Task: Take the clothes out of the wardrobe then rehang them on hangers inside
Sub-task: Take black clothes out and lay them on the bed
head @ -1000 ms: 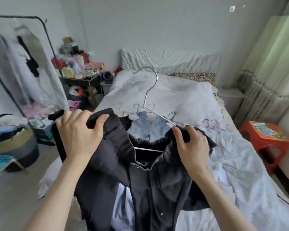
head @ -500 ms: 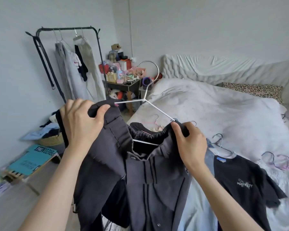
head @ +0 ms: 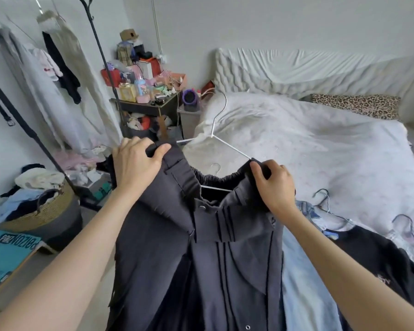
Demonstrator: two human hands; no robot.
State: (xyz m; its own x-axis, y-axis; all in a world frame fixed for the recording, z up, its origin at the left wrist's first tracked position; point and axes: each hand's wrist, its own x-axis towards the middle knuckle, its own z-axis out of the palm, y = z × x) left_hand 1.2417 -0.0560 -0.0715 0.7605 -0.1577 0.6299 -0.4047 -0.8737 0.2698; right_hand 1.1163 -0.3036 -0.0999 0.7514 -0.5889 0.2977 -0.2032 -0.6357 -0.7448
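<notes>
A dark grey garment point(head: 208, 254) with an elastic waistband and snap buttons hangs in front of me over the bed's edge. A white wire hanger point(head: 215, 130) sits inside its top, hook pointing up and away. My left hand point(head: 135, 163) grips the garment's upper left corner. My right hand point(head: 274, 185) grips the upper right corner, where the hanger's arm enters the cloth. At the left stands the black clothes rail point(head: 95, 27), with pale garments point(head: 58, 87) hanging on it.
The bed point(head: 320, 149) carries a white duvet, loose hangers point(head: 402, 223), a black T-shirt point(head: 378, 259) and light blue clothes point(head: 304, 271). A cluttered black side table point(head: 151, 106) stands beyond the rail. On the floor at the left sit a woven basket point(head: 50, 206) of clothes and a teal box point(head: 5, 254).
My view has swung left from the bed toward the clothes rail, which is nearer now. Both hands keep the same grip on the garment's top corners, and the hanger stays inside it.
</notes>
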